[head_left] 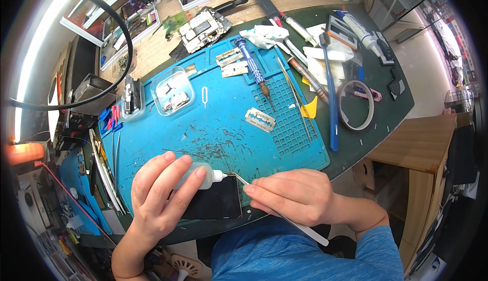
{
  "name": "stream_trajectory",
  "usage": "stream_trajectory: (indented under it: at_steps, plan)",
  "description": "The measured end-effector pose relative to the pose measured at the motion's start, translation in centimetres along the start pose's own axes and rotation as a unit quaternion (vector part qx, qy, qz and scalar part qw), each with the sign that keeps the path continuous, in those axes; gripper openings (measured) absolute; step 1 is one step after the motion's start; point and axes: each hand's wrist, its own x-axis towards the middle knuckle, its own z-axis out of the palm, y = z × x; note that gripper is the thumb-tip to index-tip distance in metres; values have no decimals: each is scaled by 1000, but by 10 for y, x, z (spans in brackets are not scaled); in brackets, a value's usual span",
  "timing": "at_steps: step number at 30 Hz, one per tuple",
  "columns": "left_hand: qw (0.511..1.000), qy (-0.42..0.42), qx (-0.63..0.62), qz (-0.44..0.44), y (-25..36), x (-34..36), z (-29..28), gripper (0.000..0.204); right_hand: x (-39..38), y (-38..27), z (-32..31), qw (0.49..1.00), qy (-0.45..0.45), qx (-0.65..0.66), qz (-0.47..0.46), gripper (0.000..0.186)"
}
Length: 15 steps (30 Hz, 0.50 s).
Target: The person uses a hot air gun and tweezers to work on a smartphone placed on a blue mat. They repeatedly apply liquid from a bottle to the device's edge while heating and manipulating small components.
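My left hand (160, 194) squeezes a small clear dropper bottle (207, 176) with a white nozzle aimed at the top right corner of a black phone (216, 202). The phone lies flat at the near edge of the blue work mat (213, 128). My right hand (300, 197) grips thin metal tweezers (284, 217); their tip rests at the same phone corner, next to the nozzle. The tweezers' white handle sticks out toward my body.
On the mat lie razor blades (260, 119), a blue screwdriver (251, 65), a clear parts tray (173, 92) and a SIM pin (204, 97). To the right are a blue brush (330, 98), a tape ring (356, 105), a yellow pick (309, 109) and a glue tube (358, 29). A circuit board (203, 27) lies behind.
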Motion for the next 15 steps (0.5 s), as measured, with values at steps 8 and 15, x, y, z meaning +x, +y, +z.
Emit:
stream_trajectory:
  at_steps: [8, 15]
  plan:
    - [968, 42, -183, -165, -9, -15, 3, 60, 1, 1, 1, 1000, 4, -3, -8, 27]
    - [919, -12, -262, -295, -19, -28, 6, 70, 2, 0, 0, 1000, 6, 4, -8, 30]
